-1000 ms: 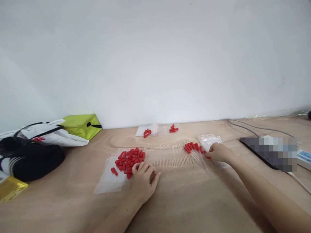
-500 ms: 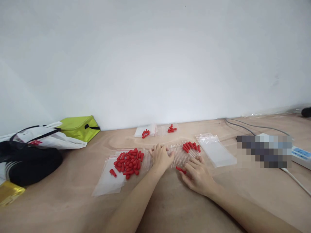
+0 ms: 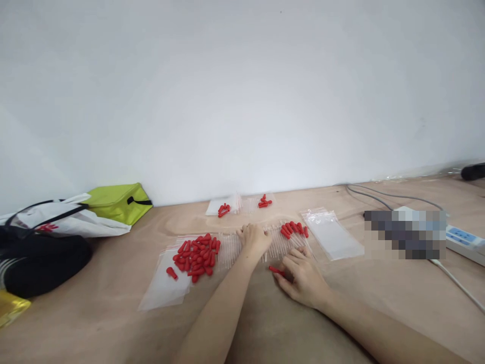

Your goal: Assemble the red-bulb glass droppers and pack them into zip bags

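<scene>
My left hand is over the row of clear thin tubes, its fingers curled down among them; whatever is between the fingertips is too small to make out. My right hand rests near the row's right front, closed on a red rubber bulb whose narrow end points left. Several red bulbs lie on the right part of the tubes. A large pile of red bulbs sits at the left on clear plastic bags.
Clear bags lie right of the tubes. Small bags with red bulbs are near the wall. A green bag, white bag and black cap stand left; a power strip and cables lie right.
My left hand has drawn its fingers together and shifted slightly right along the tubes. My right hand still holds the red bulb. The whole view has shifted a little.
</scene>
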### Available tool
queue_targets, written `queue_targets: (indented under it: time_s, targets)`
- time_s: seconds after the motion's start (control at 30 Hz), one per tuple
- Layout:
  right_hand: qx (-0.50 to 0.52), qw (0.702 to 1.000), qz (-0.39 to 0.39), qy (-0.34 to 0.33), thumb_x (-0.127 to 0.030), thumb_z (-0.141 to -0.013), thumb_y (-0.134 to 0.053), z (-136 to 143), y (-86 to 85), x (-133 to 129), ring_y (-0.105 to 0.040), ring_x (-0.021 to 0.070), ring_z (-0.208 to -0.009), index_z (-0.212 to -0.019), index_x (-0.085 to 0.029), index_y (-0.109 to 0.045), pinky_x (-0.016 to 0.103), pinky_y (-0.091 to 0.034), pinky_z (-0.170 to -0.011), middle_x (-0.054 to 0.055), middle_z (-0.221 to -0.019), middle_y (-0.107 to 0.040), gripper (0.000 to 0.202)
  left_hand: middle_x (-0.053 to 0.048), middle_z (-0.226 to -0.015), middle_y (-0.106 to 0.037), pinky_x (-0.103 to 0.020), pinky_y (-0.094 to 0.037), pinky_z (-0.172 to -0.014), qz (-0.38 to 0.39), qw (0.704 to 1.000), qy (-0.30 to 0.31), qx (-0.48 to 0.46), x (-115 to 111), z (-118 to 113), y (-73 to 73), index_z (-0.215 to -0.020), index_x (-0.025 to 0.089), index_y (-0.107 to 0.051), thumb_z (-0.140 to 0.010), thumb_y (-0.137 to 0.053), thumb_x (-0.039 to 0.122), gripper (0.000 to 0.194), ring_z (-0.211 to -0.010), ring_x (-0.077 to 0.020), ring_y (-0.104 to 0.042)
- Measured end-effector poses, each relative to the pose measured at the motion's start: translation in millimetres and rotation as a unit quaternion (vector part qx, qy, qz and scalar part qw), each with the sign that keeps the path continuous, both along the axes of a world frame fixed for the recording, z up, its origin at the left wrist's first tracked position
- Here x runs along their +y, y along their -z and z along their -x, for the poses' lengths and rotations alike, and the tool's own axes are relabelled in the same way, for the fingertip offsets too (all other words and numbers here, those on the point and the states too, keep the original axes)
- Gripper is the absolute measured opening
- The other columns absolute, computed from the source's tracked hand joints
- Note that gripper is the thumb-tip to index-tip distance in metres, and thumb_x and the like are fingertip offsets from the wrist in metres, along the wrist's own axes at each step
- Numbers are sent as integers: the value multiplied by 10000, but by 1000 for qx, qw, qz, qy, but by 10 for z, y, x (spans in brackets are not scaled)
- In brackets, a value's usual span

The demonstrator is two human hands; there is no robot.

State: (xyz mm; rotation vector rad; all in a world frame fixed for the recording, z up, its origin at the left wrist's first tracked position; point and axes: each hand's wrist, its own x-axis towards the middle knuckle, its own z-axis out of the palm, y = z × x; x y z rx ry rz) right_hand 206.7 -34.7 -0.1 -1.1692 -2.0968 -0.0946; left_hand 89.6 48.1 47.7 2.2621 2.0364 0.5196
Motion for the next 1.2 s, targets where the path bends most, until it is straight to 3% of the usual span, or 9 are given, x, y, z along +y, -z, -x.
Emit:
queue_targets:
  time_s: [0.07, 0.17, 0.23, 0.3, 0.37, 0.47, 0.67, 0.93, 1.2]
  targets:
    - [12, 1000, 9, 9, -228, -785, -475, -19, -8, 2, -484, 154, -658, -767, -170, -554, 309, -286, -658, 15, -637, -570, 100, -103, -878, -635, -431, -361, -782, -12, 999, 27, -18, -73, 128, -87, -766, 157, -612, -788, -478, 252, 165, -919, -281, -541]
    - [24, 999, 18, 11, -219, -808, -469, -35, -16, 16, -517, 167, -723, -945, -193, -575, 313, -307, -674, 33, -748, -598, 174, -38, -858, -616, -332, -394, -784, -36, 994, 93, -47, -285, 447, -150, -861, 171, -537, -841, -416, 226, 134, -843, -182, -554]
    - [31, 999, 30, -1, -204, -816, -464, -24, -18, 29, -530, 165, -739, -912, -220, -595, 317, -320, -692, 28, -758, -597, 163, -32, -776, -593, -316, -418, -728, -99, 975, 175, -100, -474, 684, -116, -823, 173, -500, -852, -375, 214, 135, -776, -177, -547]
    - [49, 998, 41, -18, -187, -813, -462, 5, -20, 42, -543, 159, -748, -875, -221, -598, 315, -338, -703, 27, -775, -598, 153, -32, -754, -584, -287, -436, -664, -91, 961, 233, -115, -659, 878, -41, -801, 189, -490, -857, -368, 228, 140, -737, -173, -545]
    - [73, 996, 48, -35, -167, -805, -459, 47, -24, 52, -553, 156, -765, -879, -210, -583, 310, -359, -708, 32, -813, -605, 151, -34, -762, -594, -286, -444, -659, -82, 961, 240, -108, -800, 993, 45, -824, 199, -503, -857, -361, 201, 147, -730, -174, -549]
    - [91, 992, 64, -63, -150, -792, -464, 106, -30, 52, -556, 148, -747, -856, -201, -569, 314, -371, -722, 21, -792, -613, 133, -23, -813, -616, -304, -446, -716, -70, 959, 257, -98, -891, 1032, 150, -867, 212, -522, -856, -339, 147, 195, -759, -169, -559]
    - [80, 988, 87, -102, -127, -792, -466, 133, -31, 33, -558, 148, -740, -847, -210, -573, 351, -362, -781, 15, -777, -624, 147, -26, -838, -630, -306, -427, -757, -101, 942, 301, -113, -831, 998, 255, -902, 213, -557, -863, -338, 142, 233, -794, -161, -561]
    - [83, 980, 99, -153, -144, -816, -455, 103, -27, 28, -558, 141, -768, -859, -207, -577, 304, -420, -725, 26, -813, -621, 144, -7, -811, -658, -317, -387, -760, -108, 936, 322, -93, -813, 1004, 277, -913, 223, -578, -875, -339, 151, 253, -738, -148, -577]
    - [154, 963, 125, -183, -229, -846, -455, 119, 19, 31, -573, 132, -780, -964, -212, -609, 252, -477, -684, 50, -863, -611, 195, -18, -816, -645, -279, -394, -711, -138, 919, 353, -113, -800, 1016, 282, -983, 247, -600, -900, -337, 172, 286, -720, -132, -565]
